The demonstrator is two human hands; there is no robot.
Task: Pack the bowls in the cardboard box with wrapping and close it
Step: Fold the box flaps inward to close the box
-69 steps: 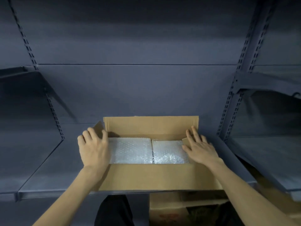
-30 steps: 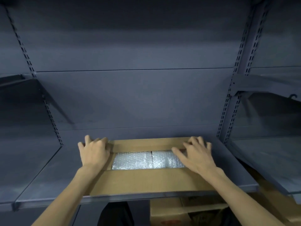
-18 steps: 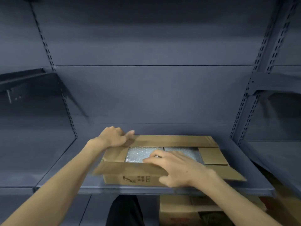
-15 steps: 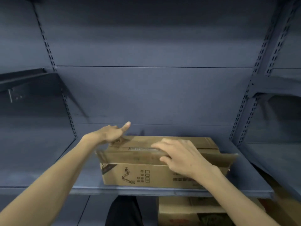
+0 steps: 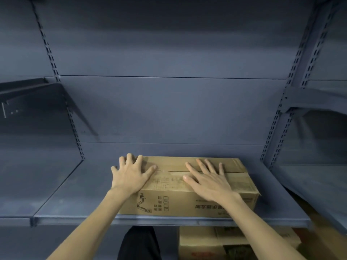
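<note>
Cardboard box (image 5: 180, 186) sits lower centre on the grey shelf (image 5: 78, 196), flaps down. Left hand (image 5: 129, 175) and right hand (image 5: 208, 181) press flat, fingers spread. Likely fragile and weighty inside; lift from the bottom edges.

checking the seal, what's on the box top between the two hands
Head view: between left hand and right hand, only bare cardboard box flaps and their seam.

With the flaps down, you cannot see anything inside the cardboard box (image 5: 187, 184). Your left hand (image 5: 129, 175) covers its left top corner, your right hand (image 5: 208, 182) part of the seam. The printing on the front is too small to read. At the bottom edge, a second carton (image 5: 202, 244) is cut off.
</note>
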